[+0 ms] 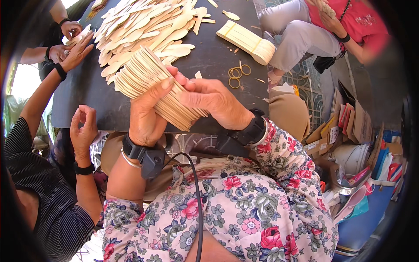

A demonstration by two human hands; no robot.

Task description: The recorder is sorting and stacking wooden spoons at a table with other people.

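Note:
A thick stack of wooden spoons (142, 81) is held up over the near edge of the dark table (83, 102), its spoons lined up side by side. My left hand (149, 114) is closed round the stack from below, thumb across the front. My right hand (214, 99) grips the stack's right side, thumb and fingers against it. Just behind lies a large loose heap of wooden spoons (139, 32). A banded bundle of wooden spoons (246, 42) rests at the table's right, with a few rubber bands (235, 77) in front of it.
At the left a person in a striped top (52, 192) reaches over the table; another's hands (65, 43) hold spoons at the far left. Across at the right sits a person in red (345, 22) holding spoons. Cardboard boxes (349, 122) and a blue bin (366, 222) stand right.

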